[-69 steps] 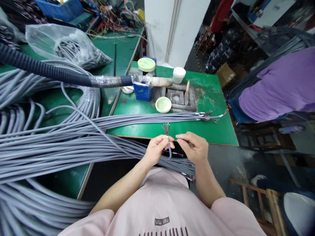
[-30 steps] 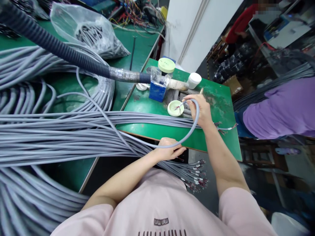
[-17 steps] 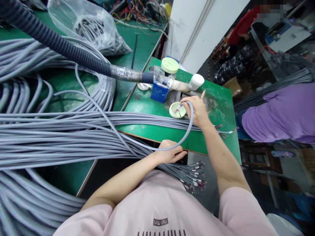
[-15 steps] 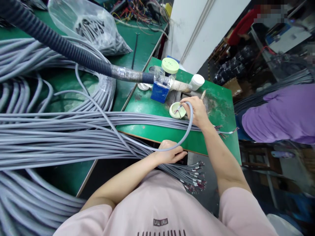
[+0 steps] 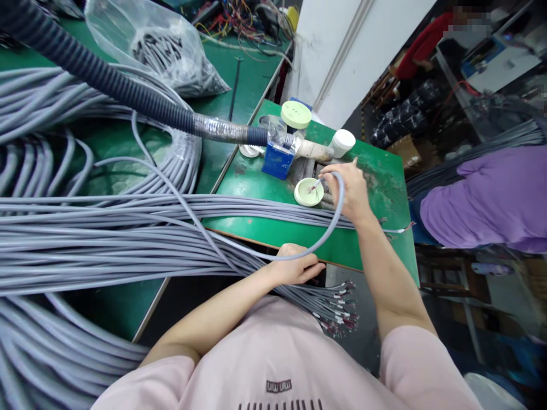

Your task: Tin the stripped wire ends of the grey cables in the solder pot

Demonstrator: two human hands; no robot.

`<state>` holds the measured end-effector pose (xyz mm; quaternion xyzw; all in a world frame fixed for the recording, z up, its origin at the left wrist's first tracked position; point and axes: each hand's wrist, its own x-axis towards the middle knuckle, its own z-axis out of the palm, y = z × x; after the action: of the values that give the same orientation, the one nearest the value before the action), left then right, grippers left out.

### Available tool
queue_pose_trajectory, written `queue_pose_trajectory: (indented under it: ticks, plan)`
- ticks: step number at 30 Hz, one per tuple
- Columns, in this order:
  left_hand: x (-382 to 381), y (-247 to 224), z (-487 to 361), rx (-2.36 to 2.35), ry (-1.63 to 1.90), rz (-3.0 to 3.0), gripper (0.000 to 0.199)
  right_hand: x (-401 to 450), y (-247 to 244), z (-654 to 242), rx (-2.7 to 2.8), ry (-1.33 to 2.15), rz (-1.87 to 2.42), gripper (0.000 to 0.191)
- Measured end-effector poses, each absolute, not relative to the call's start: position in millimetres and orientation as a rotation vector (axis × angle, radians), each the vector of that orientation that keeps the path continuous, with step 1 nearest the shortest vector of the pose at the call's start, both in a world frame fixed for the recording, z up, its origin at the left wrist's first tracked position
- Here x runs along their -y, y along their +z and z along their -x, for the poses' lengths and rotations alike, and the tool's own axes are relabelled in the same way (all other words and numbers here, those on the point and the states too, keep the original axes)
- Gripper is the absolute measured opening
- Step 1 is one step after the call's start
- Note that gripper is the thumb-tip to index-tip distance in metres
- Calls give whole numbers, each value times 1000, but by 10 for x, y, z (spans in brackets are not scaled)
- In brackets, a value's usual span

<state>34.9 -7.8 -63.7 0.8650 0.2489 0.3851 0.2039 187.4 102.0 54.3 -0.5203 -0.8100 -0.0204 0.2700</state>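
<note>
My right hand pinches a grey cable close to its stripped end, and the cable loops back toward me. Its thin coloured wires hang over a shallow pale-green dish. A brown handle tip shows just behind that hand. At the table's front edge, my left hand is closed, its fingers curled in; what lies inside it is hidden. The looped cable crosses over the back of the left hand, and a bundle of grey cables with stripped ends runs beneath it.
Rows of grey cables cover the left side. A ribbed hose reaches past a blue box. Behind stand a white jar and a pale-green lid. A person in a purple top is at right.
My right hand has shifted slightly right, drawing the cable end and its wires from the dish's middle toward its right side. My left hand stays where it was.
</note>
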Motion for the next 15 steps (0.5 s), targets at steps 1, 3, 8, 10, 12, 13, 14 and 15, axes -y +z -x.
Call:
queue_pose_trajectory:
  ticks: [1, 3, 8, 10, 12, 13, 14, 15]
  plan:
    - [77, -634, -348, -687, 1072, -2403, 43, -1023, 584, -1905, 2143, -110, 1417, 28]
    - [72, -625, -347, -656, 1089, -2388, 42, -1049, 653, -1994, 2074, -209, 1455, 29]
    - [65, -616, -349, -630, 1118, -2390, 43, -1260, 641, -2315, 1991, -296, 1549, 34]
    - [67, -624, -352, -638, 1103, -2393, 41, -1387, 566, -2449, 1966, -289, 1586, 37]
    - [70, -635, -355, -644, 1089, -2395, 40, -1516, 475, -2563, 1935, -276, 1631, 41]
    - [71, -639, -357, -649, 1084, -2396, 39, -1575, 429, -2609, 1917, -271, 1656, 43]
    - [73, -643, -358, -655, 1082, -2397, 39, -1628, 385, -2647, 1900, -266, 1682, 44]
    - [75, -646, -358, -658, 1081, -2398, 39, -1674, 344, -2675, 1884, -264, 1709, 45]
